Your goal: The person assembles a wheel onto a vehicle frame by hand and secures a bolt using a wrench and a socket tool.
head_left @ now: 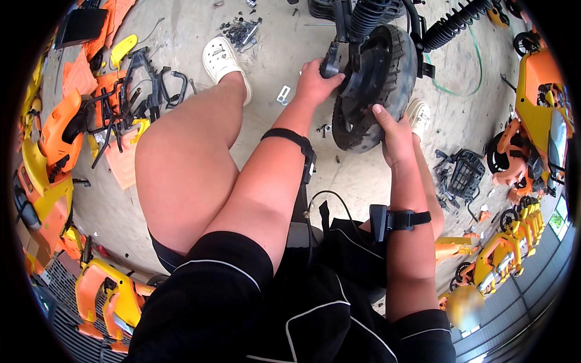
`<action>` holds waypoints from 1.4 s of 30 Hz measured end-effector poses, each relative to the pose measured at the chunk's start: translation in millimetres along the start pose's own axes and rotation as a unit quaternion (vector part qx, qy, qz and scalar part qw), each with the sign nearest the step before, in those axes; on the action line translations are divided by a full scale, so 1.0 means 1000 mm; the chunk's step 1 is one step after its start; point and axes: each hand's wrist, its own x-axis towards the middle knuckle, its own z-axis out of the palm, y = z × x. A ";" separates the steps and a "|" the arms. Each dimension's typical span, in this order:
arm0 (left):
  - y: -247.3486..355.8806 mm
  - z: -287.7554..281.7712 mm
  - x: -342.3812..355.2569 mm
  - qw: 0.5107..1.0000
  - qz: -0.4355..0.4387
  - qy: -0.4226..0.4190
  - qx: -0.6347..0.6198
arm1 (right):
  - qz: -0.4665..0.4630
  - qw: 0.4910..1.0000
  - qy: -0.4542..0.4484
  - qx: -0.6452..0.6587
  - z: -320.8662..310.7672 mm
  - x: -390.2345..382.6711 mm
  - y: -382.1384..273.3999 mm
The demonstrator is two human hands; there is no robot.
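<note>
A black wheel with a knobbly tyre (399,66) hangs under a black fork with a coil spring (369,15). My left hand (315,81) is closed on a small black bracket-like part (330,58) at the wheel's left side; its exact shape is partly hidden. My right hand (393,133) grips the lower right of the tyre, thumb on the tread and fingers mostly hidden. A second black spring (454,27) slants off to the upper right.
Small loose hardware (239,33) and a pale bracket (282,95) lie on the concrete floor (175,36). Orange, yellow and black scooter parts (66,121) crowd the left. A black rack (463,172), a green strap (448,91) and yellow-orange scooters (535,115) are on the right.
</note>
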 end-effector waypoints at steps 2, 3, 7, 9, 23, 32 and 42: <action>-0.004 0.004 0.001 1.000 0.009 0.027 0.006 | 0.023 0.998 -0.046 0.031 -0.008 0.005 0.005; 0.001 0.003 -0.002 0.999 0.014 0.037 0.010 | 0.020 0.998 -0.053 0.032 -0.009 0.005 0.004; 0.011 -0.009 0.001 0.994 -0.053 -0.080 -0.055 | 0.002 0.998 -0.052 0.025 -0.007 0.009 0.000; 0.006 -0.007 0.002 0.996 -0.039 -0.076 -0.038 | -0.012 0.999 -0.032 0.014 -0.002 0.011 -0.002; -0.010 0.025 0.011 0.980 -0.079 -0.122 -0.133 | -0.008 0.997 0.070 0.033 0.019 0.031 -0.022; -0.003 0.011 0.016 0.970 -0.118 -0.160 -0.141 | 0.010 0.996 0.091 -0.005 0.039 0.038 -0.028; -0.007 0.018 0.024 0.977 -0.063 -0.158 -0.129 | -0.001 0.996 0.071 -0.061 0.034 0.059 -0.044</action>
